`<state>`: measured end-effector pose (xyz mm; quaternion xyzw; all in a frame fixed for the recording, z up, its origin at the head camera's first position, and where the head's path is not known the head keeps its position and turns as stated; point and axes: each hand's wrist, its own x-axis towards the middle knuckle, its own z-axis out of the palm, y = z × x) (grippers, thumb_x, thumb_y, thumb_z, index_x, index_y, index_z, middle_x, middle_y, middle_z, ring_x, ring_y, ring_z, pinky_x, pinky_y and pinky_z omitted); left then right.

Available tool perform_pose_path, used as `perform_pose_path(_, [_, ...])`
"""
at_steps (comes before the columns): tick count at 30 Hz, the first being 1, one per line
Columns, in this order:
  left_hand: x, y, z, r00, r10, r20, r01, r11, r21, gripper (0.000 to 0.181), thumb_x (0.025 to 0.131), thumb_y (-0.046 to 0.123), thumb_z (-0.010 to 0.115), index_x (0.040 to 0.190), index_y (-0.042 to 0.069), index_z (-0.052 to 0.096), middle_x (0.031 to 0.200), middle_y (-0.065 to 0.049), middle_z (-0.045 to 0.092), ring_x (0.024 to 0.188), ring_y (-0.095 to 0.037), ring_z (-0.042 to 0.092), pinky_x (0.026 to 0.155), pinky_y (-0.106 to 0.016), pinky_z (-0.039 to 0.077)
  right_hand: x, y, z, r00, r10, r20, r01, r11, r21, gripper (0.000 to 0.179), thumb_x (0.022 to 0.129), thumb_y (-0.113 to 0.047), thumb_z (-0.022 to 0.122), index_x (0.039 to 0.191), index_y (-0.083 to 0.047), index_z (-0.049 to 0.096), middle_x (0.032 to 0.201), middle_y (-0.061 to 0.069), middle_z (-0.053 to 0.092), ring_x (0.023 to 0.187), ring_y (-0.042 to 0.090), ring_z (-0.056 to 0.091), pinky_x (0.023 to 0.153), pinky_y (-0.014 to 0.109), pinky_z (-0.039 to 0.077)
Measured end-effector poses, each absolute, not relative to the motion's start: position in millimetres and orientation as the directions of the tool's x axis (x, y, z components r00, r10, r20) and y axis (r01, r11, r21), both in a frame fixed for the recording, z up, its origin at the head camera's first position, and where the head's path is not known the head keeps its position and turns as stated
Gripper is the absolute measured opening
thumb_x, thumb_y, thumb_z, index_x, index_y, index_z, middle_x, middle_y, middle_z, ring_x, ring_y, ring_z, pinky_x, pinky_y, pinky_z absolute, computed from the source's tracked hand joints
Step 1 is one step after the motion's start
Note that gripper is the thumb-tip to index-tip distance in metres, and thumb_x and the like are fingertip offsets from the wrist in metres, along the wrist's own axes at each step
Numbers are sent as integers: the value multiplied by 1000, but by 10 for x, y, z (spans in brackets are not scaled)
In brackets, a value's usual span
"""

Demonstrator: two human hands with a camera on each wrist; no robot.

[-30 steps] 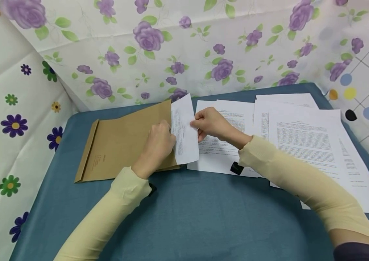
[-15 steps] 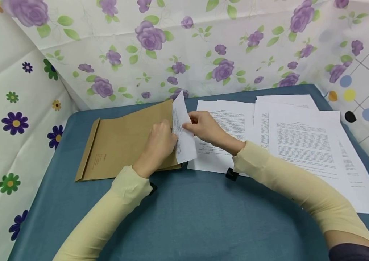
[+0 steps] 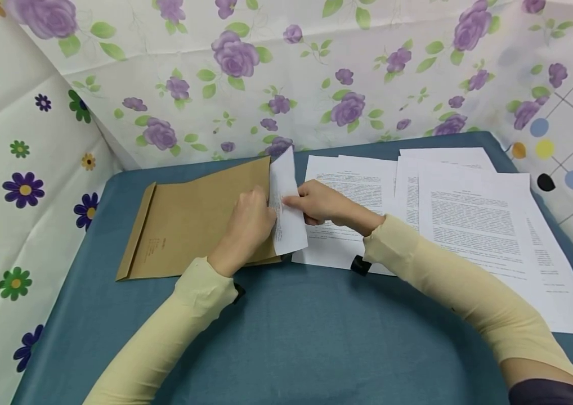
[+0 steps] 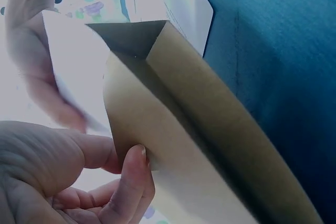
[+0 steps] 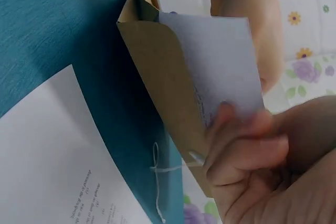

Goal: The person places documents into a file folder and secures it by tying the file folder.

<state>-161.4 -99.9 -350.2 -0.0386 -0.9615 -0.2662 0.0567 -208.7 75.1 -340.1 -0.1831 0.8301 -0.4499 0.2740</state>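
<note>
A brown paper envelope [image 3: 190,219] lies on the left of the table, its mouth facing right. In the left wrist view the mouth of the envelope [image 4: 184,87] gapes, and my left hand [image 4: 79,177] pinches its upper edge between thumb and fingers. A printed white sheet [image 3: 289,225] sticks out of that mouth, bent upward. My right hand [image 3: 319,202] holds the sheet by its outer side, fingers curled, thumb towards the envelope. The right wrist view has this hand [image 5: 252,156] blurred against the sheet [image 5: 220,61]. The sheet's inner part is hidden inside the envelope.
Printed pages [image 3: 347,247] lie under and beyond my right hand, and more overlapping pages [image 3: 474,225] cover the table's right side. A thin white string [image 5: 156,182] hangs by the envelope. Flowered cloth [image 3: 236,101] closes off the back of the blue table [image 3: 317,337].
My right hand has moved left and then slightly down along the sheet, which has bent and narrowed in view. My left hand and the envelope have stayed in place.
</note>
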Motion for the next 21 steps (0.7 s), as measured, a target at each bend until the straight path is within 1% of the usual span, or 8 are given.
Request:
perform_pose_path(2, [-1616, -1001, -3502, -991, 39, 127, 99, 855, 509, 15, 87, -10, 56, 77, 1, 53, 70, -15, 52, 60, -26, 52, 49, -32, 33, -2118, 763, -3421, -777, -526, -347, 23, 527, -850, 34, 108, -25, 54, 91, 2, 65, 61, 8, 61, 46, 14, 52, 48, 27, 45])
perform_pose_path(5, [-1623, -1004, -3503, -991, 39, 132, 101, 853, 512, 20, 86, -11, 55, 73, 4, 51, 67, -11, 48, 57, -23, 47, 47, -30, 30, -2171, 772, -3447, -776, -487, -400, 152, 471, -869, 31, 109, -22, 52, 109, 6, 67, 86, 16, 73, 66, 20, 70, 62, 31, 58])
perform_pose_path(7, [-1629, -1004, -3502, -989, 43, 139, 109, 853, 511, 24, 85, -12, 54, 70, 6, 48, 64, -7, 43, 55, -21, 41, 46, -30, 27, -2203, 773, -3461, -773, -472, -423, 228, 415, -881, 32, 110, -19, 51, 118, 8, 65, 103, 20, 74, 81, 24, 75, 71, 34, 61])
perform_pose_path(9, [-1633, -1001, -3503, -989, 47, 143, 114, 854, 507, 27, 84, -12, 53, 68, 7, 44, 63, -4, 37, 54, -19, 36, 46, -29, 25, -2224, 764, -3470, -770, -460, -441, 281, 376, -883, 34, 110, -18, 49, 122, 10, 64, 112, 22, 72, 90, 27, 75, 76, 36, 61])
perform_pose_path(10, [-1633, -999, -3502, -988, 47, 145, 115, 857, 503, 28, 84, -12, 54, 67, 8, 44, 63, -3, 36, 54, -19, 35, 46, -30, 25, -2228, 757, -3473, -771, -454, -448, 292, 372, -881, 34, 110, -18, 49, 122, 10, 64, 114, 23, 72, 91, 27, 75, 76, 37, 61])
perform_pose_path(12, [-1630, -993, -3496, -988, 43, 147, 111, 863, 492, 27, 84, -11, 55, 67, 7, 44, 63, -4, 38, 55, -19, 37, 47, -30, 28, -2230, 731, -3484, -768, -449, -456, 302, 374, -877, 33, 110, -17, 50, 121, 11, 64, 114, 23, 71, 91, 27, 75, 77, 36, 61])
perform_pose_path(17, [-1598, -962, -3466, -989, 39, 140, 101, 879, 467, 13, 86, -7, 58, 75, 0, 56, 72, -17, 58, 62, -24, 52, 51, -35, 41, -2198, 635, -3538, -767, -446, -460, 299, 387, -873, 31, 109, -16, 50, 116, 11, 65, 110, 22, 70, 90, 27, 74, 78, 37, 61])
perform_pose_path(21, [-1584, -948, -3447, -988, 46, 150, 111, 883, 456, 8, 87, -6, 59, 79, -4, 60, 76, -22, 62, 65, -27, 57, 54, -39, 46, -2176, 555, -3619, -766, -470, -437, 293, 350, -890, 30, 110, -15, 50, 109, 10, 66, 106, 20, 68, 91, 26, 73, 78, 36, 60])
